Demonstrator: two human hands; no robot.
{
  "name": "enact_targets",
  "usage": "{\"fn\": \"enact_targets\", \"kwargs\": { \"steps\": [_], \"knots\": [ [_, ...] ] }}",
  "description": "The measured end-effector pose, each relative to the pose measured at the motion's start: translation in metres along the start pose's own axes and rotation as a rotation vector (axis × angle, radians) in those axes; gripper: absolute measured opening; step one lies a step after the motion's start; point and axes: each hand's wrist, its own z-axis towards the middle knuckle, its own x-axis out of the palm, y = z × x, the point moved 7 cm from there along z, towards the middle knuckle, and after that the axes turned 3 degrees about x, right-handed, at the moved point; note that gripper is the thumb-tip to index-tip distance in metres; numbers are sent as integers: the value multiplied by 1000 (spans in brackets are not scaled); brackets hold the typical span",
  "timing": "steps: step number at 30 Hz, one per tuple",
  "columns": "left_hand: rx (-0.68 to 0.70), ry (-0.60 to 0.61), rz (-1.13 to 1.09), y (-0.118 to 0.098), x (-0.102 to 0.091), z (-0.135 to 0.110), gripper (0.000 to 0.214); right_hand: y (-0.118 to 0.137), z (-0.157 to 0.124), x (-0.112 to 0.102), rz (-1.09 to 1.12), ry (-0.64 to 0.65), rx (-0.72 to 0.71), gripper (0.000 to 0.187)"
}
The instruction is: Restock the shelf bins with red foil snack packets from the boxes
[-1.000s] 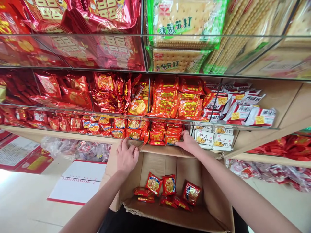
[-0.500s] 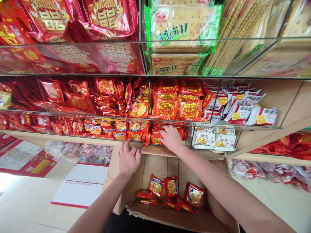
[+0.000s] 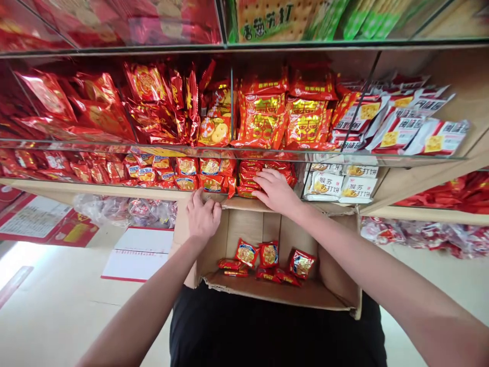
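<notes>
An open cardboard box point(image 3: 336, 278) rests against my body, its far flap pushed to the shelf edge. Several small red snack packets point(image 3: 267, 261) lie on its bottom. My left hand point(image 3: 202, 216) grips the box's far left corner, fingers curled over the flap. My right hand point(image 3: 275, 191) reaches into the lowest glass bin and lies on a stack of small red packets point(image 3: 250, 178), fingers bent over them. Whether it holds one I cannot make out.
Glass-fronted shelves hold red snack bags point(image 3: 263, 114), white-and-red packets point(image 3: 401, 127) and white cracker packs point(image 3: 338, 184). Green cracker packs point(image 3: 267, 18) sit on top. A white sheet point(image 3: 139, 247) and a red carton point(image 3: 38, 224) lie on the floor at left.
My right hand went from the box's far right rim leftward into the bin of red packets. My head tilted down, so the shelves rose in view. The left hand stayed on the box.
</notes>
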Motion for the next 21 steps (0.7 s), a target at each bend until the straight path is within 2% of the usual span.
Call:
{"fn": "enact_targets", "kwargs": {
  "steps": [2, 4, 6, 8, 10, 12, 14, 17, 19, 21],
  "knots": [
    [-2, 0, 2, 0, 1, 0, 33, 16, -31, -8, 140, 27, -52, 30],
    [4, 0, -1, 0, 2, 0, 33, 31, -70, 6, 246, 163, -67, 28],
    [7, -2, -3, 1, 2, 1, 32, 38, -112, 43, 243, 391, -45, 27],
    [8, -4, 2, 2, 2, 1, 31, 27, -142, 83, 163, 500, 102, 46],
    [15, -8, 7, 2, 2, 2, 31, 12, -160, 114, 99, 548, 244, 59],
    [20, -15, 5, 2, 2, 2, 31, 2, -167, 129, 78, 551, 309, 56],
    [23, -20, 1, 2, 1, 2, 31, -2, -167, 131, 92, 540, 316, 43],
    [29, -25, 3, 2, 0, 1, 33, 0, -166, 116, 130, 543, 298, 19],
    [28, -32, 7, 1, 0, 1, 33, 4, -166, 93, 180, 524, 289, 12],
    [28, -38, 16, 0, -1, 2, 32, 4, -163, 61, 329, 459, 346, 12]
  ]
}}
